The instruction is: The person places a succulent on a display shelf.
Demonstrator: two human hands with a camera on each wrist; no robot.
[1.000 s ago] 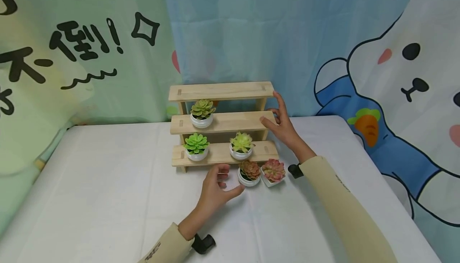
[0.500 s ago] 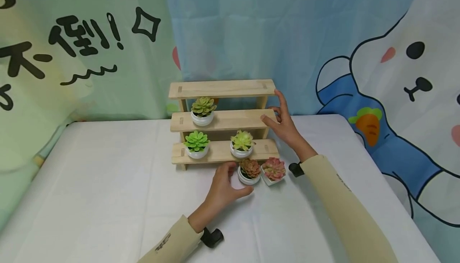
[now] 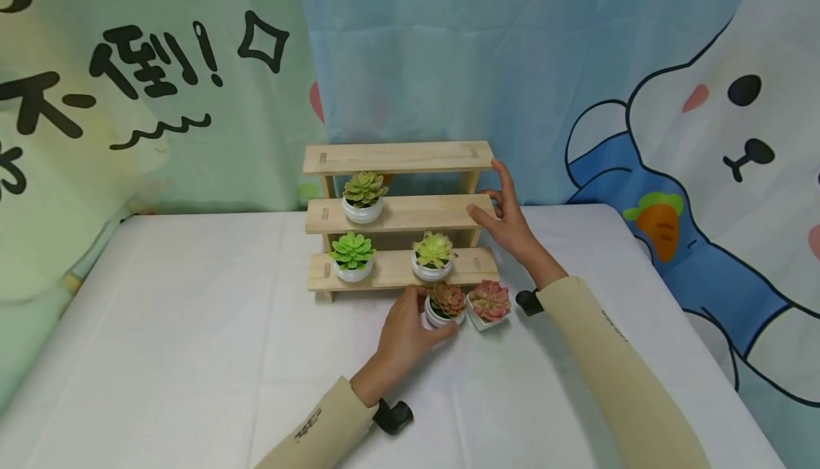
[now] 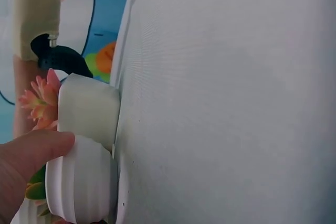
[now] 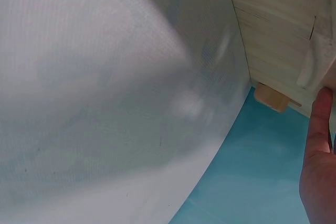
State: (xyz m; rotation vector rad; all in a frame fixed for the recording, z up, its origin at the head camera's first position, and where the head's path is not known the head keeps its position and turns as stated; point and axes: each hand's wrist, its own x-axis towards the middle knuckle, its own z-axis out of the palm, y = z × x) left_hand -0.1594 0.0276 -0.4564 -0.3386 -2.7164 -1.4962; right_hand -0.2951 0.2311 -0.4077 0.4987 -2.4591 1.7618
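A: What has changed in the last second?

B: The left hand [image 3: 403, 327] has moved forward across the table [image 3: 192, 355] and now closes its thumb and fingers round the round white pot [image 3: 439, 317] holding the brown-red plant. A second ago it hovered short of the pot, fingers apart. So the grip is now on; the pot still stands on the table, just in front of the bottom step.

A: And the right hand [image 3: 509, 223]?

B: Unmoved. Its straight fingers rest against the right end of the wooden stand [image 3: 397, 159], steadying it, grasping nothing.

A: Anything crowding the pot?

B: The square pot with the pink plant [image 3: 489, 305] touches it on the right, as the left wrist view shows. The yellow-green plant [image 3: 432, 255] sits on the step just behind, with two green plants further left.
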